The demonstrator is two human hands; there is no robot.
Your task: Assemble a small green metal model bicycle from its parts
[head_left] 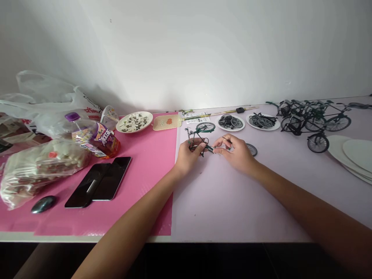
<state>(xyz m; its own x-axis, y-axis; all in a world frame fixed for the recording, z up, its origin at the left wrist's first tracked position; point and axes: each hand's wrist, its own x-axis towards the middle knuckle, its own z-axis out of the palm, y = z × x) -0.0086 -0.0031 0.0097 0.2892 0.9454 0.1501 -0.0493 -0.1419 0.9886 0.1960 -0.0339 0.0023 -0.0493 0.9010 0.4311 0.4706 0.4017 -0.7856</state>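
Note:
My left hand (189, 154) is closed around a dark green model bicycle (200, 133), held tilted just above the pale tabletop with one spoked wheel on its far side. My right hand (235, 152) pinches at the bicycle's near right end, thumb and finger together. What sits between those fingertips is too small to make out. A thin brownish piece shows by the right forefinger. Partly hidden behind my right hand, a loose spoked wheel (252, 149) lies on the table.
Plates of dark parts (220, 127) and grey wheels (250, 123) stand behind my hands. Several model bicycles (318, 120) and stacked white plates (345, 149) are to the right. On the pink mat (139, 162) are two phones (113, 182), a bottle (95, 133) and a plate of pale pieces (119, 130).

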